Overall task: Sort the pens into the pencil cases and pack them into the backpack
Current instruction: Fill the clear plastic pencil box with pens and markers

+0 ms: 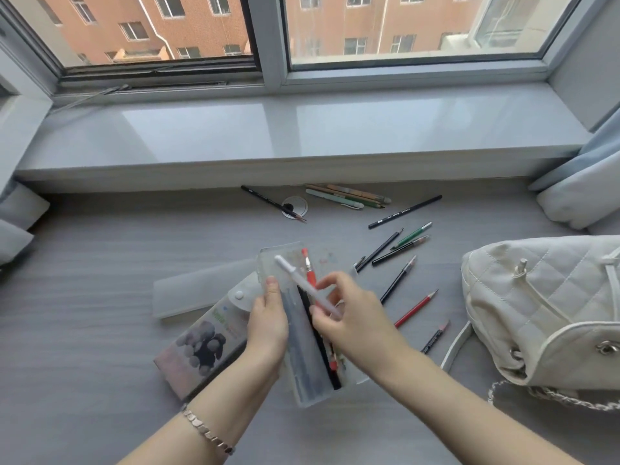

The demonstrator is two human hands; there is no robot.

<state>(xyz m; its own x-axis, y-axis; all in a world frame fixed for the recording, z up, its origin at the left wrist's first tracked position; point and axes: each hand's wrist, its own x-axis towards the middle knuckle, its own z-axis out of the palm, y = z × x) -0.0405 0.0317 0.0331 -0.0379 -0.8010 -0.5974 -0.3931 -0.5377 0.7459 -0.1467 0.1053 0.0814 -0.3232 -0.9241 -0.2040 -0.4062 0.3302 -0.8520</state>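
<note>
My left hand (268,322) grips a clear plastic pencil case (303,374) at its left side, holding it tilted above the desk. Inside the case lie a black pen, a grey pen and a red pen (310,273). My right hand (352,317) pinches a white pen (303,285) over the open case, its tip pointing up and left. A second pencil case with a dark cartoon print (201,347) lies flat under my left wrist. The white quilted backpack (543,310) rests at the right. Several pens and pencils (399,250) lie scattered on the desk behind the case.
A frosted flat case (198,292) lies left of the clear one. Pastel pens (349,196) and a black pencil (271,206) lie near a round cable hole (295,207) by the window sill (302,135). Curtains hang at both sides. The backpack's chain strap (550,397) trails forward.
</note>
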